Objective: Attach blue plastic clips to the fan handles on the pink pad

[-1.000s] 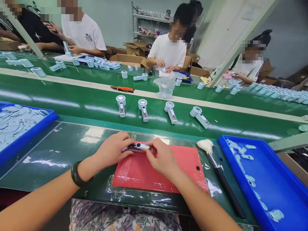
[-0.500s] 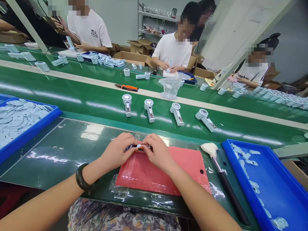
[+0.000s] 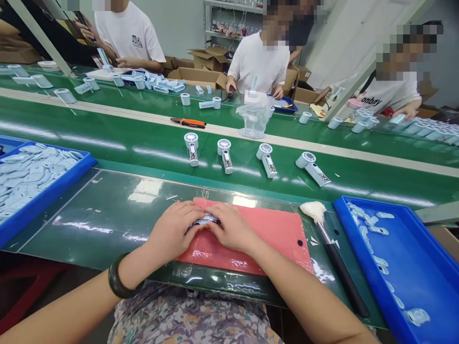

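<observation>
Both my hands meet over the left part of a red mat [image 3: 272, 234]. My left hand [image 3: 175, 224] has its fingers curled round one end of a small white-and-dark plastic part [image 3: 208, 219]. The other end sits in the closed fingers of my right hand [image 3: 231, 227]. Most of the part is hidden by my fingers, so its exact kind does not show. Beyond the mat, several light-blue handheld fan bodies lie in a row, one of them a fan body [image 3: 226, 156] with an exposed circuit strip along its handle.
Right of the mat lies a black-handled mallet [image 3: 337, 263] with a wrapped head. A blue tray [image 3: 423, 267] of small covers stands beyond it, and a fuller blue tray [image 3: 81, 167] is at left. Orange pliers [image 3: 190, 123] and a plastic bag [image 3: 253, 119] rest across the belt. Co-workers sit opposite.
The head view has tilted slightly down. My hands stay together, and more of the part's pale face shows between them. Across the belt, the middle co-worker's hands have moved apart.
</observation>
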The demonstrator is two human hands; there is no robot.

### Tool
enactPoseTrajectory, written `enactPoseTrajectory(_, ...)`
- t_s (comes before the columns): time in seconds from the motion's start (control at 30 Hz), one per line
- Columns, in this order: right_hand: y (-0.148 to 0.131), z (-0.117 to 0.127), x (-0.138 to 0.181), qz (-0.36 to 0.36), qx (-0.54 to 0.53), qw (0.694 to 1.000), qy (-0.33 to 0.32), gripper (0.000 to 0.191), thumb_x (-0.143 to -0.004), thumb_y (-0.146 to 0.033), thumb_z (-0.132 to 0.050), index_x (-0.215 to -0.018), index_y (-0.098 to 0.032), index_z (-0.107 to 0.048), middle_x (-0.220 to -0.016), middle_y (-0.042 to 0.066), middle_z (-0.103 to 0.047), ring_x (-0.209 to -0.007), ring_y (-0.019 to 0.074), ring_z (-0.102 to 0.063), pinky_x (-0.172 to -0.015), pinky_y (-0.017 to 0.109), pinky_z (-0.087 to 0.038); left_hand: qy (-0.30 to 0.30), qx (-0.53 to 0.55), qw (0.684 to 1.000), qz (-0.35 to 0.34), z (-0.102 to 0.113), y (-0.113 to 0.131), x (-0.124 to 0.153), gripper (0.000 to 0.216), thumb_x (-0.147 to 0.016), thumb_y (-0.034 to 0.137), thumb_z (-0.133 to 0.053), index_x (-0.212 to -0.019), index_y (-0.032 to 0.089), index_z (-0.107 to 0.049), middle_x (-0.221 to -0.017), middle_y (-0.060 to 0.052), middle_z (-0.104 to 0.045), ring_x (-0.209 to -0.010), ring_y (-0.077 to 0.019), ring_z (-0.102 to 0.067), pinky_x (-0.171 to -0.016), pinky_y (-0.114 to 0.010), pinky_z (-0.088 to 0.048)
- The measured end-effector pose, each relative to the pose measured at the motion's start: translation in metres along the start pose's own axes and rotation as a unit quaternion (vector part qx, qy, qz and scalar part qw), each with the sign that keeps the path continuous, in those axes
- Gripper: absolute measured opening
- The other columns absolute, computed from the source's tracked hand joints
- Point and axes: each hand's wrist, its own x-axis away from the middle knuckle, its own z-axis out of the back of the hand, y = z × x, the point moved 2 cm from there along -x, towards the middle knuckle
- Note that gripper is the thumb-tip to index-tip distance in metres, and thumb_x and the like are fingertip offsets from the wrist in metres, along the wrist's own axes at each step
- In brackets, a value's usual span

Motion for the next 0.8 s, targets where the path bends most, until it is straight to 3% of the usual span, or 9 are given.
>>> enactPoseTrajectory(0.23, 0.001, -0.006, 0.004, 0.05, 0.056, 0.997, 0.009, 0.037, -0.098, -0.018, -0.061, -0.135, -0.017, -0.058, -0.133, 0.011, -0.063, -0.122, 0.0287, -0.055, -0.104, 0.049, -0.046, -0.036, 0.012, 0.999, -0.015, 0.004, -0.002, -0.005, 0.022, -0.099, 0.021, -0.049, -0.116, 0.02, -0.064, -0.117, -0.005, -0.07, -0.113, -0.026, -0.061, -0.101, -0.047, -0.05)
enactPoseTrajectory(0.37, -0.001, -0.006, 0.001, 0.026, 0.054, 0.998, 0.015, 0.035, -0.097, -0.017, -0.059, -0.132, -0.019, -0.06, -0.129, 0.009, -0.065, -0.117, 0.0289, -0.057, -0.103, 0.05, -0.048, -0.042, -0.004, 0.999, 0.005, 0.001, 0.002, -0.003, 0.02, -0.099, 0.016, -0.051, -0.114, 0.02, -0.063, -0.114, -0.006, -0.069, -0.108, -0.0249, -0.06, -0.099, -0.045, -0.05)
enactPoseTrajectory(0.53, 0.005, -0.012, 0.011, 0.011, -0.005, 0.997, 0.079, 0.048, -0.093, -0.018, -0.064, -0.14, -0.018, -0.055, -0.141, 0.011, -0.059, -0.129, 0.028, -0.055, -0.113, 0.049, -0.046, -0.059, -0.122, 0.99, -0.034, 0.01, 0.003, -0.003, 0.025, -0.089, 0.01, -0.059, -0.112, 0.019, -0.064, -0.111, -0.009, -0.067, -0.11, -0.0288, -0.059, -0.098, -0.048, -0.051)
enactPoseTrajectory(0.6, 0.011, -0.017, 0.018, 0.007, -0.026, 0.989, 0.147, 0.056, -0.094, -0.025, -0.063, -0.147, -0.017, -0.048, -0.148, 0.013, -0.053, -0.137, 0.028, -0.049, -0.116, 0.048, -0.044, -0.061, -0.193, 0.978, -0.055, 0.025, -0.018, -0.009, 0.028, -0.087, 0.004, -0.054, -0.108, 0.019, -0.067, -0.109, -0.01, -0.067, -0.11, -0.0294, -0.06, -0.098, -0.05, -0.052)
enactPoseTrajectory(0.67, 0.018, -0.023, 0.024, -0.01, -0.035, 0.979, 0.199, 0.052, -0.098, -0.031, -0.058, -0.148, -0.019, -0.048, -0.146, 0.013, -0.054, -0.136, 0.0279, -0.051, -0.114, 0.048, -0.048, -0.048, -0.247, 0.966, -0.057, 0.046, -0.054, -0.022, 0.035, -0.084, -0.001, -0.051, -0.105, 0.02, -0.069, -0.117, -0.013, -0.066, -0.121, -0.0342, -0.058, -0.103, -0.058, -0.049)
enactPoseTrajectory(0.8, 0.031, -0.037, 0.031, -0.041, 0.004, 0.977, 0.207, 0.042, -0.101, -0.035, -0.05, -0.142, -0.026, -0.055, -0.131, 0.012, -0.065, -0.119, 0.0301, -0.063, -0.101, 0.05, -0.057, -0.008, -0.306, 0.952, -0.02, 0.087, -0.15, -0.067, 0.036, -0.085, -0.004, -0.046, -0.096, 0.018, -0.072, -0.146, -0.019, -0.052, -0.142, -0.0446, -0.041, -0.107, -0.076, -0.039)
